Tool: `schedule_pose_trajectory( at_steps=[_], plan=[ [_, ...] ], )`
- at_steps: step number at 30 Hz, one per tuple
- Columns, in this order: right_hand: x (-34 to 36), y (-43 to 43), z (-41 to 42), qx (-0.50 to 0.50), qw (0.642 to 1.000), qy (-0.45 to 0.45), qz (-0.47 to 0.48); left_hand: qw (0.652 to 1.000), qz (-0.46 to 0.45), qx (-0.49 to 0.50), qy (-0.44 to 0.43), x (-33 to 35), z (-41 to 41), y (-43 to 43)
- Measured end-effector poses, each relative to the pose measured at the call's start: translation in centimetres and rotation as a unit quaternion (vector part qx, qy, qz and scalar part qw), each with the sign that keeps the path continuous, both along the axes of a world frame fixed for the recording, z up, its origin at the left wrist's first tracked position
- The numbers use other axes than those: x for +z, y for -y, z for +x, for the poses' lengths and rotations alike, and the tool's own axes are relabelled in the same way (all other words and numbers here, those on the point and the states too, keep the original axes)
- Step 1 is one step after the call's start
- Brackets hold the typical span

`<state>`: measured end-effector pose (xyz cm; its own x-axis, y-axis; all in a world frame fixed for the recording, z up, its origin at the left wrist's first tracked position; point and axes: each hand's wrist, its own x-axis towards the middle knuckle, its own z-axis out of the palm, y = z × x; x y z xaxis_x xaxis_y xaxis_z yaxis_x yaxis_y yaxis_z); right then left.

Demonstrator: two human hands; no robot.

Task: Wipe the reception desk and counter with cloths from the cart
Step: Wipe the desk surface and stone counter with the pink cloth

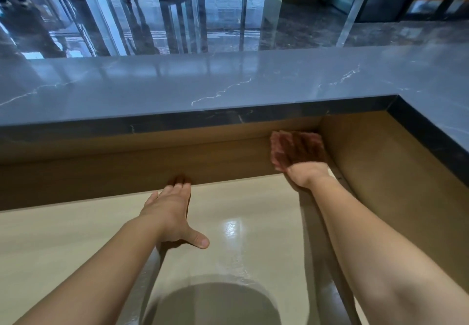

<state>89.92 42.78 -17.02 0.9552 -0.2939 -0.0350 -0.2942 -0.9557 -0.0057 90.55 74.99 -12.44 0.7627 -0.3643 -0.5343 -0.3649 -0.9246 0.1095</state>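
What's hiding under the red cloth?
Fingers of the right hand. Long bumps show through the cloth, and only the hand's heel and wrist stick out. The fingers themselves are covered, and so is the brown wall right behind.

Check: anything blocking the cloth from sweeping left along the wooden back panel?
Nearly clear. The cloth, pressed by the right hand into the right corner, has bare wood panel beside it. Only the left hand intrudes: its fingers touch the panel's base, low in that path.
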Motion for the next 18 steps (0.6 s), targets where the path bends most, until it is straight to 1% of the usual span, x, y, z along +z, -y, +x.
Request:
schedule_pose_trajectory(
  at_steps=[2,3,5,6,7,9,12,14,16,18],
  plan=[
    [0.2,1.6,-0.2,-0.044,0.999,0.003,0.020,1.000,-0.002,0.001,0.000,0.0,0.0,0.0],
    [0.1,1.9,-0.1,-0.068,0.997,-0.014,0.037,1.000,-0.002,0.001,-0.001,0.0,0.0,0.0],
    [0.1,0.5,0.2,-0.135,0.985,-0.081,0.070,1.000,-0.003,0.002,-0.002,0.0,0.1,0.1],
    [0.2,-0.9,0.3,-0.157,0.976,-0.121,0.092,1.000,-0.003,0.002,-0.002,-0.1,0.1,0.1],
    [0.2,-2.4,0.5,-0.162,0.969,-0.142,0.120,1.000,-0.003,0.003,-0.002,-0.1,0.1,0.1],
    [1.0,-5.9,0.5,-0.124,0.972,-0.135,0.150,1.000,-0.003,0.003,-0.003,-0.2,0.1,0.1],
    [3.6,-12.1,0.0,0.005,0.977,-0.163,0.134,1.000,-0.001,-0.002,0.001,-0.1,0.1,0.2],
    [3.8,-15.4,-0.1,0.085,0.970,-0.177,0.144,1.000,-0.002,-0.005,0.001,-0.1,0.1,0.2],
    [3.0,-17.2,0.2,0.154,0.964,-0.162,0.147,1.000,-0.018,-0.002,0.004,-0.2,0.1,0.0],
    [1.8,-16.9,1.0,0.181,0.963,-0.144,0.135,1.000,-0.027,0.001,0.006,-0.2,0.1,-0.1]
  ],
)
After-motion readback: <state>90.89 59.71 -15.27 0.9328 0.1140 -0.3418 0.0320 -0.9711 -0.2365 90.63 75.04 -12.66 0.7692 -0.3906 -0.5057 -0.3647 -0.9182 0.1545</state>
